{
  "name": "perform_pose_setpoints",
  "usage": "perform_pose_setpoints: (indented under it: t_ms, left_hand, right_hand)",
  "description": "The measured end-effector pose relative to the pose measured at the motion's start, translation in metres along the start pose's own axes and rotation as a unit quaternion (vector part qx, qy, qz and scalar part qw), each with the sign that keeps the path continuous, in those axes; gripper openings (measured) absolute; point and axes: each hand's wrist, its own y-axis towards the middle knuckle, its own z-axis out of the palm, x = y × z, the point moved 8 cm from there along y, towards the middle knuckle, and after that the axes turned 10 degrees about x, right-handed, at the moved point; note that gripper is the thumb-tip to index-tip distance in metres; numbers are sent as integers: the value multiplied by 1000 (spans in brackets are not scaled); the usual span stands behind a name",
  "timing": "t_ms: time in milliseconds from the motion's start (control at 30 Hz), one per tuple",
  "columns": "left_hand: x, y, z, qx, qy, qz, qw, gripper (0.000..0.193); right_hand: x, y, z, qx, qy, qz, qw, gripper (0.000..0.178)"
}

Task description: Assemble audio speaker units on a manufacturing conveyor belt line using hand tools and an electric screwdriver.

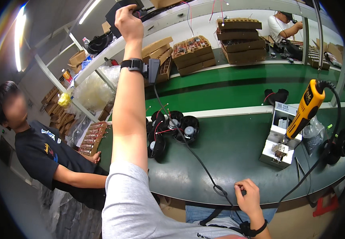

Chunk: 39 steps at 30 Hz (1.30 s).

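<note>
My left hand (129,24) is raised high to the upper shelf, its fingers closed beside a black box (118,14). What they grip, if anything, is hidden. A strap with a dark module (153,71) sits on that wrist, and a black cable (196,157) runs down from it. My right hand (249,197) is curled at the bench's front edge around a small dark piece that I cannot make out. Several round black speakers (188,130) with red wires lie beside my left arm. A yellow electric screwdriver (306,107) hangs over a grey-white fixture (276,149) at right.
A person in a black shirt (57,155) stands at left by a tray of small parts (93,137). Stacked cardboard trays (242,42) stand beyond a green belt (228,85). Another person (282,30) sits far right. A clear bag (313,135) and tweezers (298,169) lie near the fixture.
</note>
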Motion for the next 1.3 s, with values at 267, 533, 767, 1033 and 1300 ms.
perform_pose_setpoints:
  t_ms: [267, 533, 767, 1033, 1300]
  left_hand:
    - [56, -10, 70, 181, -199, -197, 943, 36]
    - [-30, -67, -23, 261, -144, -257, 919, 23]
    - [-149, -328, -65, 655, -82, -204, 723, 97]
    - [-188, -391, -99, 638, 104, -308, 698, 89]
    - [-292, -344, -115, 571, -297, -192, 741, 90]
  right_hand:
    - [1, -11, -4, -5, 40, -17, 999, 4]
    - [-2, 5, -8, 15, 46, -13, 999, 5]
    - [-7, 10, 3, 27, 40, 6, 999, 7]
    - [-4, 1, 1, 40, 20, 18, 999, 8]
    - [41, 17, -42, -41, -32, -58, 997, 19]
